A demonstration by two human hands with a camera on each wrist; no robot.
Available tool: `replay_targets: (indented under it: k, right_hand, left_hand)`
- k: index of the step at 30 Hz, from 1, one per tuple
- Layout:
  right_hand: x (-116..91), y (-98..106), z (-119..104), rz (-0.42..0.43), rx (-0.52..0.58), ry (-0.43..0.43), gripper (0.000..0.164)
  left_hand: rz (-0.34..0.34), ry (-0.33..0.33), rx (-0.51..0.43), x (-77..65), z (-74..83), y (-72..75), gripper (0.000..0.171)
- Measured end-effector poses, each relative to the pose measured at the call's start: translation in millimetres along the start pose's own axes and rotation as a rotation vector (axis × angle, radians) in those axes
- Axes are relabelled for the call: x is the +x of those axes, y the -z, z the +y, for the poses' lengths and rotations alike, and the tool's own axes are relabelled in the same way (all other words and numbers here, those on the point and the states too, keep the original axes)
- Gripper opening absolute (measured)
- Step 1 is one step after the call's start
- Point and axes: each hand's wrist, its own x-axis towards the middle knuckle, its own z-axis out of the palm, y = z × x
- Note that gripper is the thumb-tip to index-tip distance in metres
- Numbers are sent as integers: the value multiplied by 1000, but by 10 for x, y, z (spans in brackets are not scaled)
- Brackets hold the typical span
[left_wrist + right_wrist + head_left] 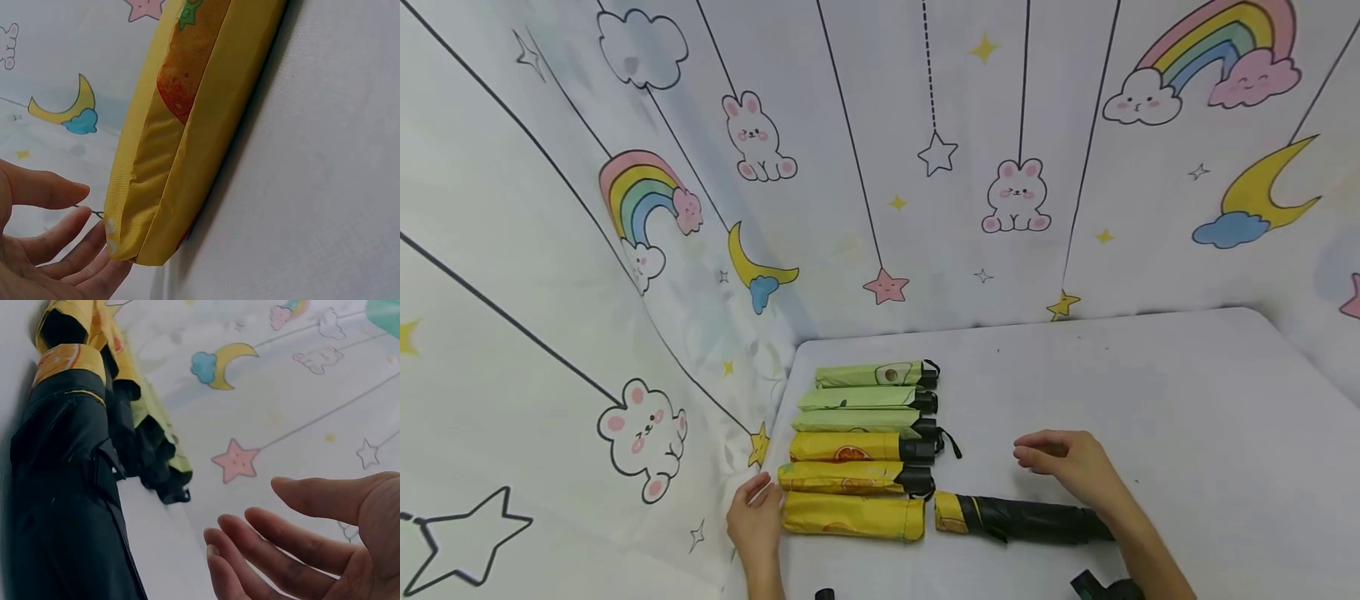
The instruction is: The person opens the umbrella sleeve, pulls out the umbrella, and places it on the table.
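My left hand (756, 517) is at the left end of a yellow, fruit-printed fabric umbrella sleeve (853, 517). In the left wrist view its fingertips are right at the tip of the yellow sleeve (162, 200), thumb apart from the fingers. To the right of the sleeve lies a folded umbrella (1037, 521), black with a yellow printed band at its left end. My right hand (1075, 467) hovers just behind this umbrella, fingers loosely bent and nothing between them. The right wrist view shows the dark umbrella (69, 487) beside that hand.
Behind the sleeve lie two yellow umbrellas (846, 447) with black handles, then several green umbrellas (857, 398), all stacked in a column on the white table (1150, 375). Dark objects (1105, 587) show at the front edge. Printed white cloth (850, 167) hangs behind and left.
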Motion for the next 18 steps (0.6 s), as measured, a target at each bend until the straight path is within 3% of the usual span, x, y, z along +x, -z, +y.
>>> replay_targets:
  k: [18]
  right_hand:
    - [284, -535, -116, -19, -201, 48, 23]
  left_hand:
    - [-60, -22, -32, 77, -3, -97, 34]
